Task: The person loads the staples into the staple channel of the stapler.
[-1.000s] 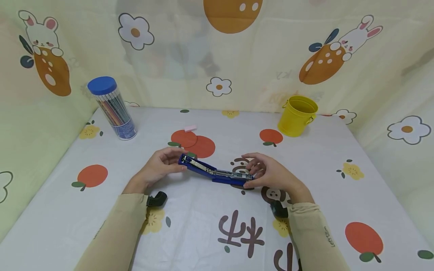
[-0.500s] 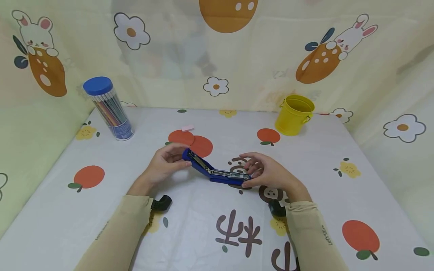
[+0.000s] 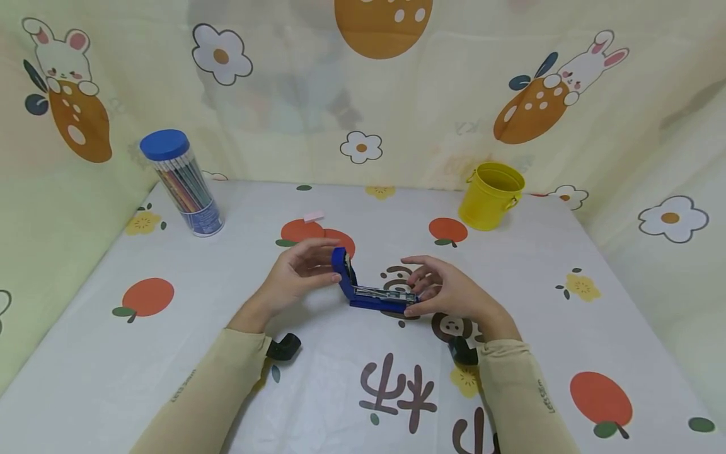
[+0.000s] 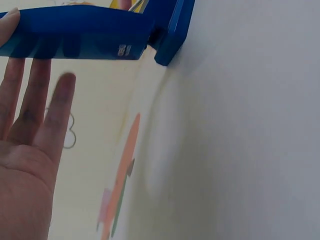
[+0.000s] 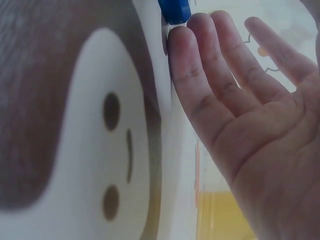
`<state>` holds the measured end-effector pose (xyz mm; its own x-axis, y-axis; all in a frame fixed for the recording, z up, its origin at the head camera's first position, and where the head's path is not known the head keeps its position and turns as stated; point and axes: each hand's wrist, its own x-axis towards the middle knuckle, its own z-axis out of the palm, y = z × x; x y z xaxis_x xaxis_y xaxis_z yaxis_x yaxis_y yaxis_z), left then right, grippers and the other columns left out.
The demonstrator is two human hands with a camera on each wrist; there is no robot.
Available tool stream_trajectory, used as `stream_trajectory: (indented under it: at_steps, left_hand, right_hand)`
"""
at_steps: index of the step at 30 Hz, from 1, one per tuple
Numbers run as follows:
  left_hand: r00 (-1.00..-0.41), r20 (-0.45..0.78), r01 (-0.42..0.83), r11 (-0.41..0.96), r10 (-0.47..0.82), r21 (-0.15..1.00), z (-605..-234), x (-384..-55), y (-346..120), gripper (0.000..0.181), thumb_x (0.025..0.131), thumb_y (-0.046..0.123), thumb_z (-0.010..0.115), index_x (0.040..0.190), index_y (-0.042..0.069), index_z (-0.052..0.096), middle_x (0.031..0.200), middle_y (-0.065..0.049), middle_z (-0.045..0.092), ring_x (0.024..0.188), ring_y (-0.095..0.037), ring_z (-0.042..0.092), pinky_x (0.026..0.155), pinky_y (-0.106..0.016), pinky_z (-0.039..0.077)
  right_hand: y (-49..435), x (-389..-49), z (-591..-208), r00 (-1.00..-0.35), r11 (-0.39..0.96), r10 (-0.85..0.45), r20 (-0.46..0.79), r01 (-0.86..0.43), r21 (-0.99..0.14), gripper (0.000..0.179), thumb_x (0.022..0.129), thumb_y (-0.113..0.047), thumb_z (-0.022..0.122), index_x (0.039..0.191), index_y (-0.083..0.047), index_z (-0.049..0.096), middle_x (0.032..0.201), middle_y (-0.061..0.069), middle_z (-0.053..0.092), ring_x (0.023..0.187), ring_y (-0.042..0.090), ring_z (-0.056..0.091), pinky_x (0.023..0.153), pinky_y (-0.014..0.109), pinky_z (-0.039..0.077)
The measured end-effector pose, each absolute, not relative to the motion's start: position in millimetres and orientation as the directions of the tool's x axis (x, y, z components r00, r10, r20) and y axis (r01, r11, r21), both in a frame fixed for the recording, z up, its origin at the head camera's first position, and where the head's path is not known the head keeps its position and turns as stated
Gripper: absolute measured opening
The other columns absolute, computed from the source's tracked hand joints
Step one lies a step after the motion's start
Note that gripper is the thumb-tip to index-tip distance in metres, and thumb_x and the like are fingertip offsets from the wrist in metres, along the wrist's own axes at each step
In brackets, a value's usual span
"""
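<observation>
A blue stapler (image 3: 374, 304) is folded open in an L shape, its metal magazine showing along the base. The base lies low over the tablecloth, and the other arm stands steeply up on the left. My left hand (image 3: 297, 277) pinches the raised arm near its top, thumb in front and fingers behind. In the left wrist view the stapler's arm (image 4: 85, 32) crosses the fingers. My right hand (image 3: 454, 291) holds the base's right end between thumb and fingers. The right wrist view shows only a blue corner of the stapler (image 5: 175, 9) at the fingertips.
A clear jar of pencils (image 3: 184, 189) with a blue lid stands at the back left. A yellow bucket (image 3: 489, 200) is at the back right. A small pink block (image 3: 313, 217) lies behind the left hand. Printed cloth covers the table (image 3: 317, 391).
My left hand has moved right and swung the stapler's left arm up from nearly flat to steep. My right hand has kept its place at the base's end.
</observation>
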<state>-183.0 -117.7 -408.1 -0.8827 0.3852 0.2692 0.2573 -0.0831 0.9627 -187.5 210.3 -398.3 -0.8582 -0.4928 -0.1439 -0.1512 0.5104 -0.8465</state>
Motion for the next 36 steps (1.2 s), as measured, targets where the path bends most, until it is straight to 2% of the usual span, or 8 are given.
stream_trajectory:
  at_steps: [9, 20, 27, 36]
  left_hand:
    - [-0.856, 0.259, 0.264, -0.051, 0.447, 0.963, -403.7, -185.1, -93.2, 0.05, 0.088, -0.001, 0.076, 0.135, 0.004, 0.059, 0.126, -0.009, 0.065, 0.117, -0.028, 0.061, 0.101, -0.047, 0.049]
    - [-0.801, 0.269, 0.339, 0.034, 0.534, 0.94, -414.8, -189.1, -67.1, 0.049, 0.089, 0.006, 0.077, 0.135, 0.003, 0.061, 0.127, -0.004, 0.066, 0.118, -0.021, 0.06, 0.102, -0.042, 0.047]
    - [-0.791, 0.227, 0.364, 0.139, 0.568, 0.921, -418.3, -188.5, -59.9, 0.045, 0.09, 0.016, 0.079, 0.132, 0.012, 0.065, 0.123, 0.005, 0.068, 0.115, -0.012, 0.06, 0.1, -0.035, 0.048]
    - [-0.791, 0.191, 0.359, 0.188, 0.582, 0.914, -419.5, -187.5, -57.1, 0.044, 0.089, 0.018, 0.08, 0.13, 0.01, 0.066, 0.122, 0.003, 0.068, 0.115, -0.014, 0.06, 0.103, -0.039, 0.047]
  right_hand:
    - [216.0, -185.5, -395.9, -0.854, 0.475, -0.5, -0.14, -0.136, -0.869, 0.094, 0.073, -0.017, 0.093, 0.151, -0.013, 0.042, 0.119, 0.015, 0.061, 0.105, 0.029, 0.063, 0.09, 0.042, 0.056]
    - [221.6, -186.2, -398.6, -0.848, 0.42, -0.512, -0.133, -0.113, -0.9, 0.097, 0.074, -0.014, 0.092, 0.153, -0.012, 0.038, 0.122, 0.017, 0.058, 0.109, 0.032, 0.062, 0.09, 0.04, 0.056]
    - [222.9, -186.8, -398.1, -0.847, 0.396, -0.51, -0.148, -0.078, -0.915, 0.1, 0.073, -0.013, 0.093, 0.155, -0.013, 0.035, 0.126, 0.017, 0.055, 0.111, 0.034, 0.061, 0.091, 0.043, 0.056]
    - [222.9, -187.7, -396.8, -0.846, 0.401, -0.515, -0.139, -0.094, -0.911, 0.1, 0.073, -0.012, 0.093, 0.155, -0.012, 0.035, 0.127, 0.017, 0.055, 0.111, 0.033, 0.06, 0.092, 0.044, 0.055]
